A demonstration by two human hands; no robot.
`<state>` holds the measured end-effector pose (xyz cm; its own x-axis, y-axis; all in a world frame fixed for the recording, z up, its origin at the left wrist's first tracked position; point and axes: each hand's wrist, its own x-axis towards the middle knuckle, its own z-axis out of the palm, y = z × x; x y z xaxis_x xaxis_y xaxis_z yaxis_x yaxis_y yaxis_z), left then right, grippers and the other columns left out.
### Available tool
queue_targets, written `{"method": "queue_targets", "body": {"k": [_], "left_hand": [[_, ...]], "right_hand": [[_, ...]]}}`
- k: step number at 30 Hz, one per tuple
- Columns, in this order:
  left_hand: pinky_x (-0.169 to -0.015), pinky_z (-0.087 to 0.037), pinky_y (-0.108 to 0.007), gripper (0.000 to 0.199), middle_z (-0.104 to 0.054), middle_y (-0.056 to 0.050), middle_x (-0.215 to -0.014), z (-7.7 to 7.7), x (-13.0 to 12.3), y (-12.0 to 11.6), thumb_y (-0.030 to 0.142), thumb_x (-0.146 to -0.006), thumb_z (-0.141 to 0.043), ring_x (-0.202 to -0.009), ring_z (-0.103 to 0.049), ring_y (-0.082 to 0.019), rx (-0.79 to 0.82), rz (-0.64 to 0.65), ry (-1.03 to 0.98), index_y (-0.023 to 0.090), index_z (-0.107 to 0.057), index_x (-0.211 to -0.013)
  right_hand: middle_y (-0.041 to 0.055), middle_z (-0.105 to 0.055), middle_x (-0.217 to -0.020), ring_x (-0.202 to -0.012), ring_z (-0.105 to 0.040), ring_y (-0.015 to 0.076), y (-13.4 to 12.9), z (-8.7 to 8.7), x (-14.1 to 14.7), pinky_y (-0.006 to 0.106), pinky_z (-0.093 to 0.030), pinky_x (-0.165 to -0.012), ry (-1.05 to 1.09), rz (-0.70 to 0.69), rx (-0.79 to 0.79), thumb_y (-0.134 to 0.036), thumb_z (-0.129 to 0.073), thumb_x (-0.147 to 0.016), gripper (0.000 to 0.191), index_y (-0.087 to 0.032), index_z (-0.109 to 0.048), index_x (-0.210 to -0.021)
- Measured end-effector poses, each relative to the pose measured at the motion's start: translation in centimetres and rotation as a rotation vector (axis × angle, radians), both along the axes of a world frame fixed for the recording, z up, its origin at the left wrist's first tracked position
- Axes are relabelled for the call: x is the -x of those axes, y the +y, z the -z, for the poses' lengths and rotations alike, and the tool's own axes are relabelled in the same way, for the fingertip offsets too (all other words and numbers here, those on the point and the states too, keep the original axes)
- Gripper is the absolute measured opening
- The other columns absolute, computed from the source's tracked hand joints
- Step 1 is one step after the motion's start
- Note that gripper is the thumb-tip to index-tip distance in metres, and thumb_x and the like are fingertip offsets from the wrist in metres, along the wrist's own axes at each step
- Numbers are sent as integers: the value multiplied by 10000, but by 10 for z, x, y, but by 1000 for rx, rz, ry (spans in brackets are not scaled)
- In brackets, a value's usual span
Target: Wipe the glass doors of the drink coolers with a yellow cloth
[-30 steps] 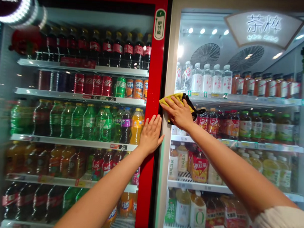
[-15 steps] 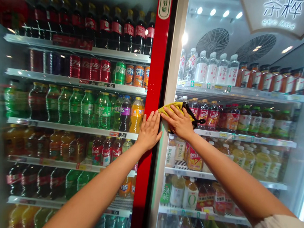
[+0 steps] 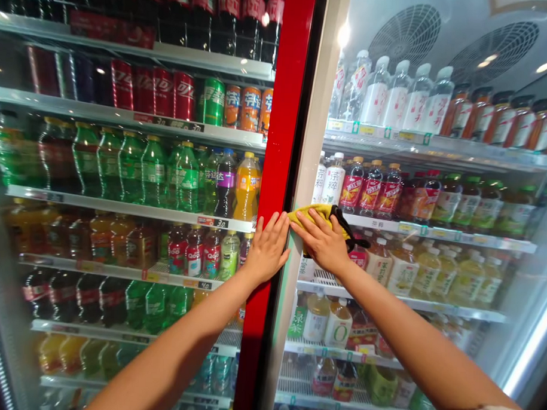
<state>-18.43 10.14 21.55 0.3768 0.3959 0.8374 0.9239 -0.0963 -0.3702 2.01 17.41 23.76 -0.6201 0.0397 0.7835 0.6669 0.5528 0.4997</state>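
My left hand [image 3: 268, 248] lies flat on the red door frame [image 3: 291, 110] of the left cooler, fingers stretched upward and no object in it. Beside it, my right hand [image 3: 321, 239] presses a yellow and black cloth [image 3: 320, 211] against the pale door frame [image 3: 316, 123] of the right cooler. Its fingers are spread over the cloth, and a black edge and loop of the cloth stick out on the right. The fingertips of both hands are close together at the dark gap [image 3: 297, 152] between the two frames.
Behind the left glass door, shelves hold cola bottles [image 3: 228, 24], cans [image 3: 163, 90] and green soda bottles [image 3: 153, 168]. The right cooler has clear water bottles [image 3: 396, 92], tea bottles [image 3: 391, 188] and round fan grilles [image 3: 405, 33]. A lit strip [image 3: 535, 343] runs down the right side.
Both hands and the cloth have slid lower along the door frames. My view has tilted down, so the upper shelves sit higher and the lit sign at the top right has left the picture.
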Motion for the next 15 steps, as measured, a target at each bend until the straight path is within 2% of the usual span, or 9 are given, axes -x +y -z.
{"method": "queue_targets", "body": {"k": [3, 5, 7, 11, 13, 15], "left_hand": [[-1309, -79, -558, 855, -303, -176, -1679, 15, 1, -3, 330, -988, -502, -1595, -177, -281, 10, -8, 7, 99, -16, -1652], [-1309, -64, -563, 848, -308, -180, -1676, 15, 1, -4, 329, -988, -498, -1596, -176, -277, 19, -10, 13, 92, -25, -1651], [-1308, -53, -570, 850, -301, -182, -1678, 5, 0, -3, 330, -985, -499, -1598, -166, -278, 31, -5, 17, 90, -28, -1650], [-1302, -41, -592, 863, -242, -170, -1700, -30, -6, 1, 328, -984, -500, -1604, -125, -288, 20, 7, -10, 110, -1, -1653], [-1301, -33, -597, 867, -224, -161, -1707, -38, -8, 2, 330, -986, -501, -1606, -111, -290, 8, 9, -24, 121, 11, -1654], [-1301, -34, -596, 869, -233, -152, -1705, -34, -7, 0, 332, -987, -507, -1606, -112, -288, 12, 6, -14, 127, 12, -1654]], "right_hand": [[-40, -377, -1644, -1549, -320, 223, -2, 15, -2, 508, -206, -1238, -13, 2, 23, -278, -418, -1055, 544, -435, -367, -1573], [-52, -380, -1642, -1545, -331, 216, -2, 13, -4, 495, -215, -1238, -28, -6, 26, -264, -407, -1056, 540, -437, -380, -1568], [-68, -389, -1638, -1539, -341, 210, -3, 0, -5, 482, -207, -1243, -40, -15, 27, -252, -391, -1060, 546, -443, -371, -1571], [-51, -372, -1653, -1545, -327, 231, -6, -39, -1, 504, -170, -1253, 48, 1, 42, -261, -359, -1070, 534, -418, -370, -1580], [-30, -366, -1657, -1553, -308, 242, -7, -45, 1, 537, -158, -1252, 99, 10, 49, -268, -364, -1069, 525, -404, -385, -1576], [-18, -379, -1651, -1556, -298, 243, -8, -38, 0, 557, -162, -1248, 100, 3, 50, -266, -386, -1063, 527, -403, -393, -1571]]}}
